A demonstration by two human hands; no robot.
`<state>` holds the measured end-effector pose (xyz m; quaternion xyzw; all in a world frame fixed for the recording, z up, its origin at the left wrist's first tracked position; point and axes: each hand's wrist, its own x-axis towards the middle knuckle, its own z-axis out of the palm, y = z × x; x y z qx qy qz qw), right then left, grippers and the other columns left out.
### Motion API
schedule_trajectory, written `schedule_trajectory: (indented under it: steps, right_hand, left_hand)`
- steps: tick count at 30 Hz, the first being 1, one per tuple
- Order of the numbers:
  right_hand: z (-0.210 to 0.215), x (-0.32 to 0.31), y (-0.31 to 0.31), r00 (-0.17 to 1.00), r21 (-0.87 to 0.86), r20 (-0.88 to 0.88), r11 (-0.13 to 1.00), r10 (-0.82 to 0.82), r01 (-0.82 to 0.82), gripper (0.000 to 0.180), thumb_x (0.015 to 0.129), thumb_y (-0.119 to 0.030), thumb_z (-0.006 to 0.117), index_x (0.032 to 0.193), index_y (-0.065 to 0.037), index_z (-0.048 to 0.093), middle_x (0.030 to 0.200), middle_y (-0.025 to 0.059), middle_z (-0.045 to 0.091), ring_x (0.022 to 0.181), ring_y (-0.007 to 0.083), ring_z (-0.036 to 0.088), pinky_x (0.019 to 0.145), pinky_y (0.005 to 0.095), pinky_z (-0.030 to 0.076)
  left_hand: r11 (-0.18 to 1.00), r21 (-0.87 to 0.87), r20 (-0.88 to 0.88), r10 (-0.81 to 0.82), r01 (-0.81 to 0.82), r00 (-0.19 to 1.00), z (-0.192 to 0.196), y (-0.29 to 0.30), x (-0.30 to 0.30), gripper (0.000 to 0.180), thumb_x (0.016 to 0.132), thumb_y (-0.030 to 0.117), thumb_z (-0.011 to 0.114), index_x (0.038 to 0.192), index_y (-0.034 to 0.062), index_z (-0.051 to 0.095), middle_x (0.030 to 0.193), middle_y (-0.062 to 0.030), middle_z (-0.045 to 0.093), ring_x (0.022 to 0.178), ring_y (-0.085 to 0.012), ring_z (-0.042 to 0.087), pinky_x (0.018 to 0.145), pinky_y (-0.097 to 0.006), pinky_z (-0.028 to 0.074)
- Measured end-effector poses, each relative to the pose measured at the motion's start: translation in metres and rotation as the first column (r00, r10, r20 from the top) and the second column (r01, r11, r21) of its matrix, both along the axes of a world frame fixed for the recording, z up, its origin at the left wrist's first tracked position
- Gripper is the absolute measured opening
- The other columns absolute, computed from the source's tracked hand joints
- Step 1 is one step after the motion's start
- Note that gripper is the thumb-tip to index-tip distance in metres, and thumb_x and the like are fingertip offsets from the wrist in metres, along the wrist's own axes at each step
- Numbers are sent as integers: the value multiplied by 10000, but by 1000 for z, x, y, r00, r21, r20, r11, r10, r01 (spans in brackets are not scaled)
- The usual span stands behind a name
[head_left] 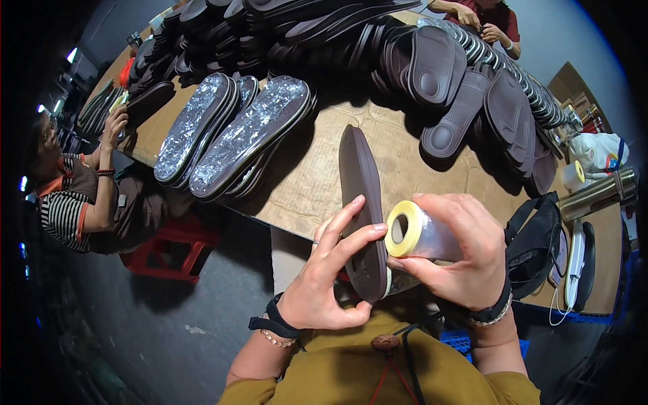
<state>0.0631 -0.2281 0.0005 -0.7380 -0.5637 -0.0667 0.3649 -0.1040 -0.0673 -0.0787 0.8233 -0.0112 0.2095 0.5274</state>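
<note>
My left hand (pixel 314 287) grips a dark brown shoe sole (pixel 359 165), which stands on its edge, tilted, over the table's near edge. Its fingers lie along the sole's left face and the thumb is at the lower end. My right hand (pixel 476 246) is closed around a roll of clear film with yellowish ends (pixel 405 233). The roll's hollow core faces left. It is right beside the sole, at the tips of my left fingers; whether film runs between the two cannot be made out.
Film-covered soles (pixel 253 138) lie stacked at the left on the cardboard-topped table (pixel 304 185). Dark soles (pixel 432 71) pile up behind and rightward. A black bag (pixel 533 246), metal flask (pixel 597 194) and power strip (pixel 575 266) lie right. One co-worker sits left near a red stool (pixel 175 250), another works at the far side.
</note>
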Motion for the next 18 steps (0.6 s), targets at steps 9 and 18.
schedule_trajectory:
  steps: [9, 18]
  right_hand:
    - [-6, -11, -6, 999, -171, 39, 985, -30, 36, 631, 697, -241, 905, 1245, -57, 652, 1011, 140, 641, 907, 351, 647, 808, 445, 523]
    - [-6, 1, -4, 983, -287, 94, 950, 157, -124, 580, 769, -299, 861, 1170, 18, 586, 984, 181, 613, 922, 378, 631, 851, 458, 509]
  left_hand:
    - [999, -19, 48, 37, -36, 998, -15, -10, 2, 851, 646, 173, 804, 1448, 125, 524, 1622, -282, 335, 1494, -470, 351, 1212, -545, 284]
    - [947, -46, 90, 322, -319, 943, -17, -29, 15, 555, 726, 131, 746, 1257, 43, 611, 1435, -268, 511, 1363, -423, 507, 1144, -481, 411]
